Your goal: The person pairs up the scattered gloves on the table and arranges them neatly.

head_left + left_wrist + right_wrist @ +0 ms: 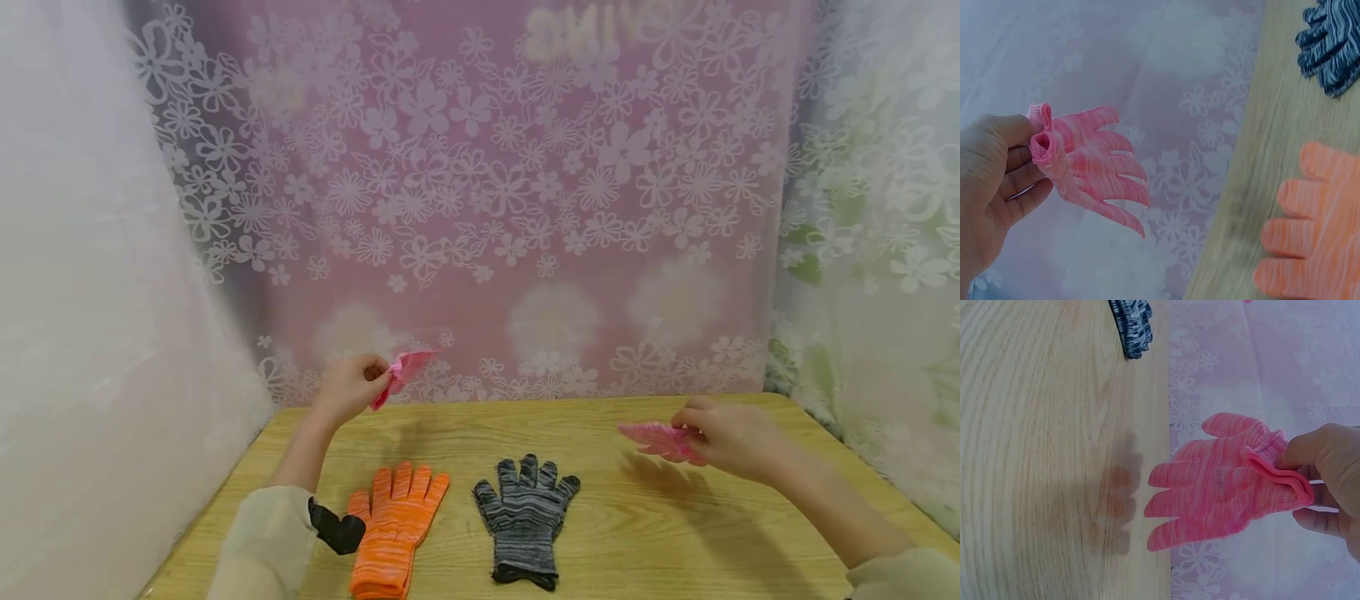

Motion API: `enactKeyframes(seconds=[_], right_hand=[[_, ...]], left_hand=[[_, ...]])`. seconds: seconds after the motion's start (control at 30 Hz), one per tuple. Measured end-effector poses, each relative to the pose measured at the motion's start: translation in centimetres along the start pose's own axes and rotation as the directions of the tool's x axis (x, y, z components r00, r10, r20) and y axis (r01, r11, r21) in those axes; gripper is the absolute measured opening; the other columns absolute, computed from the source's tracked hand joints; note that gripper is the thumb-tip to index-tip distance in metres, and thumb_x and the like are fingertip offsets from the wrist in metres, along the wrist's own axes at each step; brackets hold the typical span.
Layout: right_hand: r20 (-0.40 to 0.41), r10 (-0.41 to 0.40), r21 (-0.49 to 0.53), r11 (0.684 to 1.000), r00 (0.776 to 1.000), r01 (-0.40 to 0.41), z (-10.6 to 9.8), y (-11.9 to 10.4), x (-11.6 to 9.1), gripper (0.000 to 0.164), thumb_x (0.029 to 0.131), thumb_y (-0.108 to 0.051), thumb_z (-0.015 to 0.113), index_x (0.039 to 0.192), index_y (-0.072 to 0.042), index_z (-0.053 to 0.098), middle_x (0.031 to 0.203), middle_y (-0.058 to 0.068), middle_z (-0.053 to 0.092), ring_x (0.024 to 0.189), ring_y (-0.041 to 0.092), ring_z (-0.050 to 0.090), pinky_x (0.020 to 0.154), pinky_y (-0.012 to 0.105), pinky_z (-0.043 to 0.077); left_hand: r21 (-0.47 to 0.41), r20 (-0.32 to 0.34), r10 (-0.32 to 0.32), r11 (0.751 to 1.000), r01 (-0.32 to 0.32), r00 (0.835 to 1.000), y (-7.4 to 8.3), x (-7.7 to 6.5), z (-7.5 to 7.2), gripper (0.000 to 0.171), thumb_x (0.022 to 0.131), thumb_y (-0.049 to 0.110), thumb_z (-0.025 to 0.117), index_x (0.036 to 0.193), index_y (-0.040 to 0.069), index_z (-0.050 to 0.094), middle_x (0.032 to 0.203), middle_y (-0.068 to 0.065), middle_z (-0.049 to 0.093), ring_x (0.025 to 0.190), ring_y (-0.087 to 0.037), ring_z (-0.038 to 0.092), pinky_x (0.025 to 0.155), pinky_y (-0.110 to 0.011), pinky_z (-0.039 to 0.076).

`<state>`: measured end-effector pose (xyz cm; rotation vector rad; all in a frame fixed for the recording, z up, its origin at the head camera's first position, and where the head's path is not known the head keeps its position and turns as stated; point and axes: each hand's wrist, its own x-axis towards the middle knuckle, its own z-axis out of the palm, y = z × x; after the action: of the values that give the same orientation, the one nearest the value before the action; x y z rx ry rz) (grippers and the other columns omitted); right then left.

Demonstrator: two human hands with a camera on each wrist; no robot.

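Note:
Near the back left of the table my left hand (351, 390) pinches a pink knit glove (1100, 156) by its cuff, held up with the fingers spread away from the hand. Over the right side my right hand (738, 437) grips a second pink glove (1216, 481) at the cuff; its fingers point left, and its shadow falls on the wood below. An orange glove (393, 529) lies on the table beside my left forearm, fingers toward the back. To its right a grey and black glove (527, 517) lies flat with its fingers spread.
The wooden table (615, 542) ends at a pink curtain (480, 250) with white flowers behind it. Pale sheets hang on the left (112, 292) and right (877, 292). A black wrist camera (336, 527) on my left arm overlaps the orange glove in the head view.

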<state>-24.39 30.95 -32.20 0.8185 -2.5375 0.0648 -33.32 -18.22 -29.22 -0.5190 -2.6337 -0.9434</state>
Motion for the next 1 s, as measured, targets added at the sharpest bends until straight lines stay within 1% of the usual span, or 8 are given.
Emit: enactKeyframes(seconds=[0.1, 0.2, 0.3, 0.43, 0.53, 0.67, 0.83, 1.0], right_hand=[[-0.06, -0.078, -0.032, 0.997, 0.995, 0.076, 0.5, -0.1, -0.1, 0.017, 0.069, -0.004, 0.074, 0.079, -0.016, 0.066, 0.075, -0.009, 0.051, 0.054, -0.003, 0.04, 0.045, 0.02, 0.034], [-0.058, -0.131, -0.042, 0.991, 0.99, 0.129, 0.9, -0.2, -0.1, 0.019, 0.068, -0.004, 0.074, 0.078, -0.017, 0.065, 0.073, -0.012, 0.048, 0.055, -0.003, 0.036, 0.045, 0.02, 0.033], [0.034, -0.113, -0.002, 0.994, 0.993, 0.113, 1.1, -0.7, -0.4, 0.018, 0.072, -0.005, 0.072, 0.079, -0.02, 0.064, 0.073, -0.014, 0.045, 0.056, -0.002, 0.035, 0.047, 0.02, 0.032], [0.096, -0.136, 0.083, 0.988, 0.986, 0.128, 1.4, -1.4, -1.0, 0.018, 0.075, -0.004, 0.072, 0.081, -0.019, 0.065, 0.075, -0.015, 0.045, 0.059, -0.003, 0.036, 0.049, 0.02, 0.034], [0.103, -0.173, 0.149, 0.976, 0.979, 0.157, 1.7, -1.8, -1.1, 0.02, 0.073, -0.001, 0.072, 0.083, -0.017, 0.067, 0.076, -0.014, 0.048, 0.062, -0.004, 0.04, 0.051, 0.02, 0.038], [0.144, -0.158, 0.209, 0.97, 0.977, 0.126, 2.1, -2.1, -1.4, 0.021, 0.074, 0.001, 0.069, 0.082, -0.019, 0.067, 0.076, -0.015, 0.048, 0.062, -0.003, 0.043, 0.052, 0.02, 0.04], [0.171, -0.183, 0.28, 0.951, 0.968, 0.13, 3.0, -2.4, -1.9, 0.02, 0.075, 0.001, 0.068, 0.081, -0.018, 0.067, 0.076, -0.014, 0.051, 0.065, -0.001, 0.048, 0.054, 0.021, 0.044], [0.256, -0.18, 0.349, 0.933, 0.95, 0.083, 4.1, -2.5, -2.4, 0.016, 0.077, -0.001, 0.068, 0.082, -0.015, 0.069, 0.078, -0.014, 0.052, 0.067, -0.001, 0.048, 0.057, 0.022, 0.044]], left_hand=[[0.006, 0.009, 0.027, 1.0, -0.027, 1.0, 0.9, 0.2, 0.2, 0.01, 0.091, 0.016, 0.059, 0.091, 0.007, 0.064, 0.077, -0.001, 0.062, 0.063, -0.015, 0.054, 0.061, -0.031, 0.045], [-0.01, 0.035, 0.055, 0.998, -0.054, 0.998, 1.7, 0.4, 0.5, 0.01, 0.091, 0.016, 0.059, 0.089, 0.007, 0.064, 0.076, -0.001, 0.062, 0.062, -0.015, 0.054, 0.06, -0.031, 0.045], [-0.041, 0.056, 0.097, 0.995, -0.095, 0.994, 2.2, 0.5, 0.8, 0.009, 0.091, 0.014, 0.059, 0.088, 0.007, 0.064, 0.074, 0.0, 0.061, 0.063, -0.014, 0.054, 0.06, -0.03, 0.045], [-0.066, 0.079, 0.16, 0.986, -0.155, 0.984, 3.1, 0.3, 1.4, 0.007, 0.09, 0.011, 0.06, 0.088, 0.007, 0.065, 0.075, 0.001, 0.06, 0.065, -0.013, 0.055, 0.063, -0.029, 0.047], [-0.055, 0.102, 0.19, 0.981, -0.185, 0.976, 4.0, 0.3, 1.7, 0.008, 0.09, 0.011, 0.059, 0.089, 0.007, 0.065, 0.076, 0.002, 0.06, 0.066, -0.012, 0.055, 0.064, -0.029, 0.047], [-0.032, 0.122, 0.228, 0.974, -0.226, 0.966, 5.1, 0.4, 2.1, 0.007, 0.09, 0.012, 0.06, 0.087, 0.008, 0.065, 0.073, 0.004, 0.059, 0.063, -0.011, 0.053, 0.062, -0.028, 0.047], [-0.025, 0.152, 0.277, 0.961, -0.276, 0.949, 6.1, 0.7, 2.9, 0.008, 0.09, 0.012, 0.06, 0.086, 0.009, 0.066, 0.07, 0.005, 0.059, 0.057, -0.01, 0.051, 0.057, -0.025, 0.046], [-0.026, 0.173, 0.303, 0.953, -0.303, 0.937, 6.7, 0.6, 3.7, 0.007, 0.089, 0.011, 0.061, 0.086, 0.009, 0.066, 0.072, 0.004, 0.059, 0.06, -0.01, 0.052, 0.059, -0.024, 0.047]])
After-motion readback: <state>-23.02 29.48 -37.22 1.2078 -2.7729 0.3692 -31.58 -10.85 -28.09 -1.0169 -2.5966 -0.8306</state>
